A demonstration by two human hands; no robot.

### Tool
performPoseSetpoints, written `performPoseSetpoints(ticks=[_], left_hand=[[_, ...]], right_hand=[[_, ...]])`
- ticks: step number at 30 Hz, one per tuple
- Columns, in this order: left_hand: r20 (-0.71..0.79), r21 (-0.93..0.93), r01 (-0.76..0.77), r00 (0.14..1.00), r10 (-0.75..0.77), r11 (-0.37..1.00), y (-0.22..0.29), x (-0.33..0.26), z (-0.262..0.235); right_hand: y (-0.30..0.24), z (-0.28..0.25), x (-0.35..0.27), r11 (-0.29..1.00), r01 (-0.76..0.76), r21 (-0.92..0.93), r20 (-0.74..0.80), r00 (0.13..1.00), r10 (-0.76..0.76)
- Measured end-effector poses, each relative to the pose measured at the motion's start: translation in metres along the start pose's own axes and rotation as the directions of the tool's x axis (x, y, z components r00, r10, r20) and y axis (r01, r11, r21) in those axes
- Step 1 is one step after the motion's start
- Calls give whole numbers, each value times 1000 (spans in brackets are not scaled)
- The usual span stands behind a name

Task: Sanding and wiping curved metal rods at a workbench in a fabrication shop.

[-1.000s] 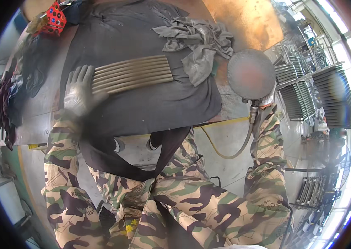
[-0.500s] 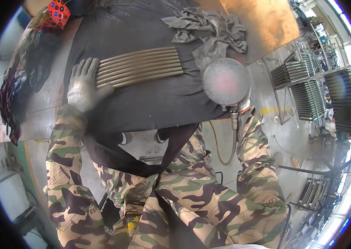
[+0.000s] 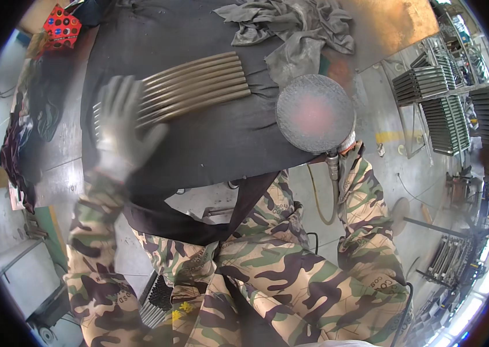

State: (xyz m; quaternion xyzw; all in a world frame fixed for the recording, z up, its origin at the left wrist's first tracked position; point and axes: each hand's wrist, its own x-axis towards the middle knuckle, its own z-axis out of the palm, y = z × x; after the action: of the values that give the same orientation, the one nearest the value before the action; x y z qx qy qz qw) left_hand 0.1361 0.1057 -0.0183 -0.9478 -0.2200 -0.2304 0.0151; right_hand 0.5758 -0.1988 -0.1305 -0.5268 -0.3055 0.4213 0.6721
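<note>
A row of several slim metal bars (image 3: 198,84) lies side by side on the dark cloth, bowed by the lens. Over their left part is my left hand (image 3: 122,121), in a pale grey glove, fingers spread and smeared by motion. The bars' left ends peek out beyond it; whether it touches them I cannot tell. My right hand (image 3: 348,143) grips an air sander (image 3: 315,113) whose round grey pad, reddish in the middle, faces up toward me and hides most of the fingers. The sander is to the right of the bars, apart from them.
A crumpled grey rag (image 3: 296,34) lies behind the sander. Dark clothing (image 3: 19,144) hangs at the table's left edge, near a red dotted item (image 3: 62,28). An air hose (image 3: 321,211) loops below the sander. Racks of metal bars (image 3: 441,115) stand at right.
My left hand has shifted right across the bars and now blurs, with bar ends showing to its left. The sander's pad appears slightly larger, and the whole view has shifted a little.
</note>
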Motion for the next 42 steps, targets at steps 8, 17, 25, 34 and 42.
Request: performPoseSetpoints(ticks=[8,17,25,34,42], left_hand=[[-118,-614,-126,991,67,779,175,57,-7],[-212,-689,-189,976,54,699,214,64,14],[-230,-646,-213,970,79,733,215,60,17],[-354,-627,-264,935,33,733,225,44,34],[-201,-702,-75,975,-96,708,232,44,21]], right_hand=[[9,-17,-10,850,-260,458,239,957,164],[24,17,-12,809,-91,581,121,992,25],[-16,31,-8,837,-288,466,158,957,242],[3,10,-6,969,-31,244,28,999,25],[-39,57,-6,717,397,-573,191,916,-354]])
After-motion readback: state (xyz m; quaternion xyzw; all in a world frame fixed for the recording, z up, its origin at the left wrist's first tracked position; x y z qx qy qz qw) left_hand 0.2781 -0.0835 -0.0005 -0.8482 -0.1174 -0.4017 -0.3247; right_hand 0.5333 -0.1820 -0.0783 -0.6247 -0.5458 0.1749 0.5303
